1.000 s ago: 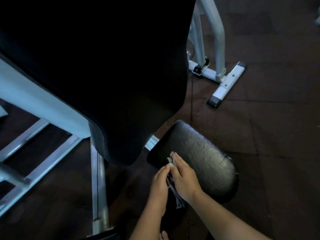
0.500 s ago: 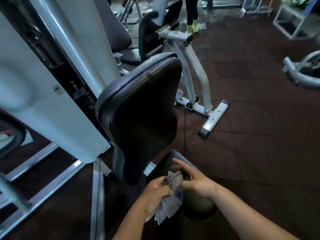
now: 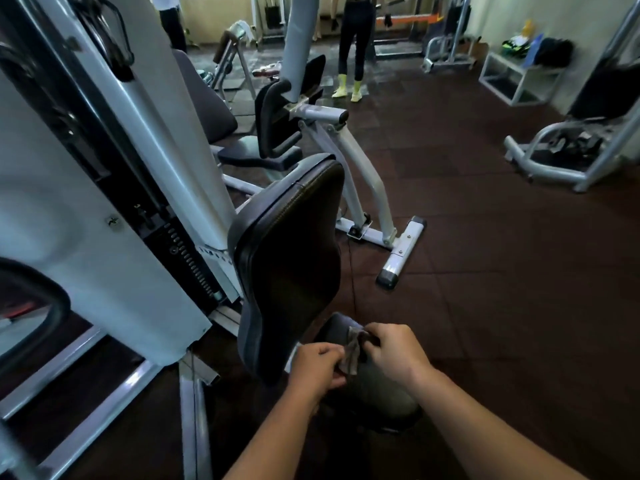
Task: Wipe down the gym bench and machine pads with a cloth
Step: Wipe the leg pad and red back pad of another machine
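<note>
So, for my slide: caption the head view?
Left hand and right hand hold a grey cloth over the seat pad.

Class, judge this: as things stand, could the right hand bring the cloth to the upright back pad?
Probably yes. The right hand grips the cloth together with the left hand, and the back pad stands close ahead, to their left, with only open air between.

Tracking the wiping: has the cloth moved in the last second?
Yes. The cloth hung off the near edge of the seat pad; now the left hand and right hand hold it bunched over the pad.
</note>
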Motion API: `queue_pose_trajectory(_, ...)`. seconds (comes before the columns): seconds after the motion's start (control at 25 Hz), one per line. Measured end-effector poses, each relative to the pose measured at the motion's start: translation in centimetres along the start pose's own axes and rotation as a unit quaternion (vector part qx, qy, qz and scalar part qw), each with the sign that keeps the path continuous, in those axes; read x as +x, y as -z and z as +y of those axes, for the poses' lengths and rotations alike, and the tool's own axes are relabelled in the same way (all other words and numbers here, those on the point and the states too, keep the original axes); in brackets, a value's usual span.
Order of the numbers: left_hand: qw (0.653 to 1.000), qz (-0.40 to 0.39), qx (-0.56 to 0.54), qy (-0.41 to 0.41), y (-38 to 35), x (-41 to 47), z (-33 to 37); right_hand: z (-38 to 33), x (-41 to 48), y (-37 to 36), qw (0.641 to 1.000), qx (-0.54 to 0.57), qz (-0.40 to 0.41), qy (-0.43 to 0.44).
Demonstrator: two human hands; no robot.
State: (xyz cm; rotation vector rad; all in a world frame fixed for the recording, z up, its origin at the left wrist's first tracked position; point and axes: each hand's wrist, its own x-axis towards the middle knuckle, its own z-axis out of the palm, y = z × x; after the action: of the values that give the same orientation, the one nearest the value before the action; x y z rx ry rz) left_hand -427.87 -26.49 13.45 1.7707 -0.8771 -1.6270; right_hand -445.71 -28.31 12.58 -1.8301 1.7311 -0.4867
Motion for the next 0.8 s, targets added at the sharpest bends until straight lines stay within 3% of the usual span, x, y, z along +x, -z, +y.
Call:
queue_pose_trajectory(0.2, 0.996, -0.021, -0.067, 0.047, -3.0, -2.0, 1.0, 0.8, -3.7, -0.7, 0.993, 0.086, -0.039, -0.065)
queue_pose_trajectory(0.32, 0.995, -0.051, -0.057, 0.069, -4.1, -2.6, 1.8, 1.8, -5.2, 0.5, 0.995, 0.070, -0.069, -0.030)
queue_pose_trajectory(0.6, 0.978, -0.144, 0.144, -0.038, -11.3, -3.9, 4.0, 7.9, -9.5, 7.5, 0.988, 0.104, 0.097, -0.058)
queue_pose_trajectory(0.68, 0.955, -0.150, 0.225, -0.117, -14.3, -4.1, 4.2, 10.3, -11.6, 10.7, 0.982, 0.107, 0.125, -0.089)
queue_pose_trajectory(0.8, 0.878, -0.187, 0.395, -0.198, -20.5, -5.0, 4.3, 14.5, -15.5, 15.5, 0.968, 0.107, 0.173, -0.147)
